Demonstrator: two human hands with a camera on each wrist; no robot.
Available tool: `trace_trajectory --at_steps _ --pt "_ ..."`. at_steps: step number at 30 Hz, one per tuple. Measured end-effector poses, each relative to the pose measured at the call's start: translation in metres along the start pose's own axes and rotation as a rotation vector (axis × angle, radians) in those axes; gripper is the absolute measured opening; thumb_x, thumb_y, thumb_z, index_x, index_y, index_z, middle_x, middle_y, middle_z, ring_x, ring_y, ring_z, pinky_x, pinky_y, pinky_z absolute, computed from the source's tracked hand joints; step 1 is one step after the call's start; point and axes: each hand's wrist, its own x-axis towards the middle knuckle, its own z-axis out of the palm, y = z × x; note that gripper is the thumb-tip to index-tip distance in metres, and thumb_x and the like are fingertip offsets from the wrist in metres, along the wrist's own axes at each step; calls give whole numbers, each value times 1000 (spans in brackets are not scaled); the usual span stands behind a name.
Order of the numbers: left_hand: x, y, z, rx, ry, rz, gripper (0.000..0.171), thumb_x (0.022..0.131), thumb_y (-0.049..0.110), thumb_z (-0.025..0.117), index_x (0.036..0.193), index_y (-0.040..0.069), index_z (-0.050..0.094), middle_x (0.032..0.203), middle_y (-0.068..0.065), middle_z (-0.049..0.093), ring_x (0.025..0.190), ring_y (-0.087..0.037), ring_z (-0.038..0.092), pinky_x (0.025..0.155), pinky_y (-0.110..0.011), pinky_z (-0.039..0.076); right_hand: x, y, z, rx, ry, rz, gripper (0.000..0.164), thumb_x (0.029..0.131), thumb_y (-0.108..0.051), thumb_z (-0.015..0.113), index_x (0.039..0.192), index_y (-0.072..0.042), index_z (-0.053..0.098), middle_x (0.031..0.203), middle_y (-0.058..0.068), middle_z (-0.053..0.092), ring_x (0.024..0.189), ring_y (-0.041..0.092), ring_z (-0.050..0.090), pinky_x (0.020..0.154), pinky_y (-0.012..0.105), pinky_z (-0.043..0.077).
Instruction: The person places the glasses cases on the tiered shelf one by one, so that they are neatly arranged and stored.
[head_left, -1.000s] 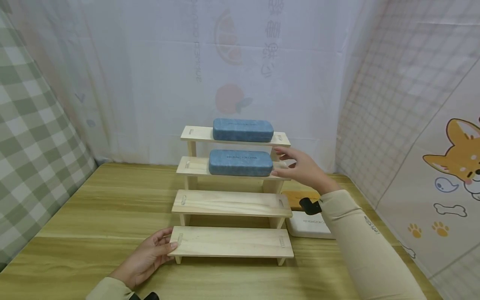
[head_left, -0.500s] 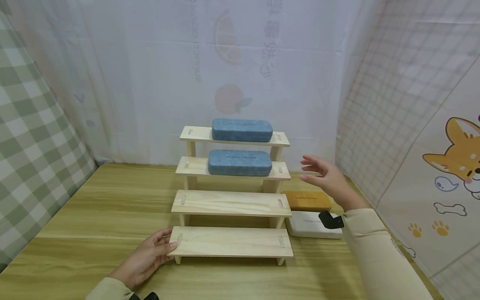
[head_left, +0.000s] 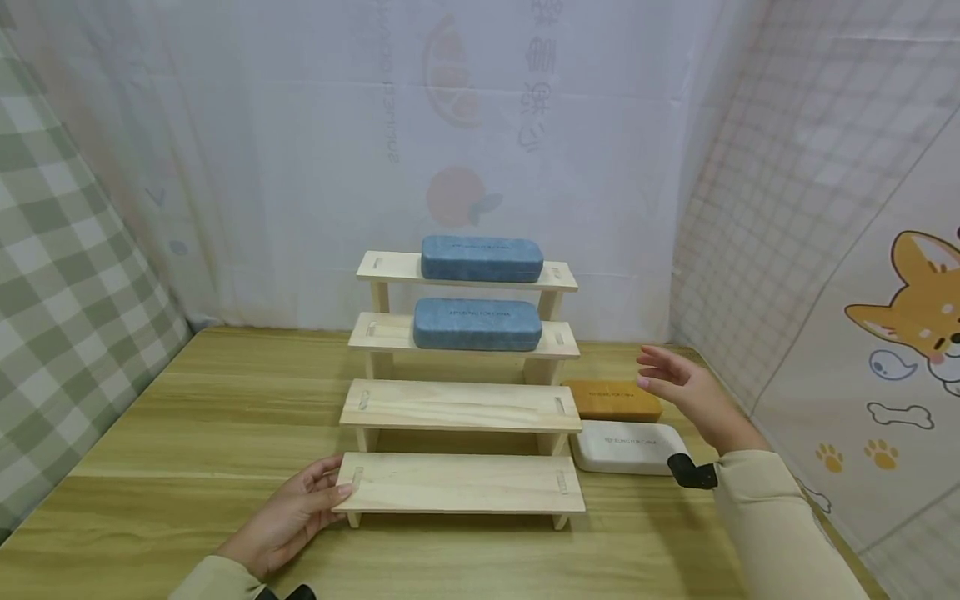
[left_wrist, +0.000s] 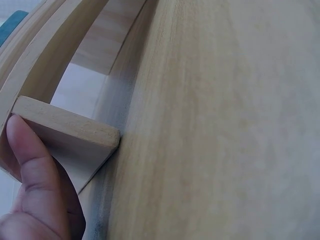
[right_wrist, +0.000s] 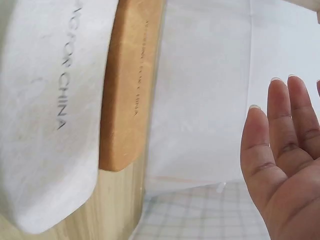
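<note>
At the left end of the lowest step, my left hand (head_left: 294,512) grips the wooden tiered stand (head_left: 461,483), thumb on the board's edge. The left wrist view shows that thumb against the board beside a short leg (left_wrist: 70,122). My right hand (head_left: 697,402) is in the air with nothing in it, fingers extended, just right of an orange glasses case (head_left: 611,402). A white glasses case (head_left: 628,447) lies in front of the orange one, right of the stand. One blue glasses case (head_left: 482,259) sits on the top step, another blue glasses case (head_left: 477,325) on the step below.
The stand rests on a wood-grain table (head_left: 210,433). A pale printed curtain (head_left: 300,167) hangs behind it. Green checked cloth (head_left: 67,275) bounds the left side, and a sheet with a cartoon dog (head_left: 922,308) bounds the right.
My right hand has left the end of the blue glasses case on the second step, moving right and down toward the orange case. The left hand keeps its grip on the stand.
</note>
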Motion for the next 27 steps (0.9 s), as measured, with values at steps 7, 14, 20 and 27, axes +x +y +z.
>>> trace_trajectory --at_steps 7,14,20,27 --pt "0 1 0 -5 0 3 80 96 11 57 148 -12 0 120 -8 49 99 -13 57 83 -27 49 -10 27 -3 34 28 1 68 98 -26 58 149 4 26 142 29 39 100 -14 49 82 9 42" --pt "0 -1 0 -7 8 -1 80 96 9 57 148 -12 0 118 -6 50 98 -12 57 82 -27 49 -19 49 -4 -40 17 83 71 97 -31 59 149 4 27 142 29 40 105 -5 51 92 29 46" --pt "0 -1 1 1 19 1 78 96 8 56 148 -12 1 118 -6 50 97 -12 57 82 -28 49 -28 64 -3 -85 -18 114 73 96 -32 59 148 6 25 142 32 37 126 47 41 97 62 37" --pt "-1 -2 1 3 16 1 77 97 8 55 148 -13 1 118 -6 50 97 -12 57 82 -28 49 -36 77 -3 -135 -87 129 76 92 -29 65 148 6 27 144 33 35 127 51 38 93 57 43"
